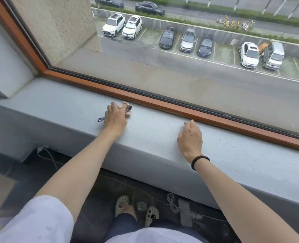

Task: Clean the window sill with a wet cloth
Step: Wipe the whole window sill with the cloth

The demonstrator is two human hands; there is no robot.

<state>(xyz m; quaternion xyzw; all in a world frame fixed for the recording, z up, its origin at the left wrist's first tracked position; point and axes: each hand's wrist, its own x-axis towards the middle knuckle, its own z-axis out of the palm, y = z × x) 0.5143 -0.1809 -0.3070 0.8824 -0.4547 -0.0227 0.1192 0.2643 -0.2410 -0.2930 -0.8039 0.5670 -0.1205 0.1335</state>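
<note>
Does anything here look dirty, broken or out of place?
Nothing looks broken. The window sill is peppered with small dark specks, thickest to the right of the right hand, away from the cloth that the left hand holds. On the floor below, a loose white cable lies coiled.

We find the cloth (127, 109) on the window sill (66, 102), under our left hand (115, 118) and just before the window frame (162, 104). Our right hand (190, 137) rests on the sill further right, well apart. Parked cars (189, 40) lie beyond the glass; our feet (122, 204) stand below the sill.
</note>
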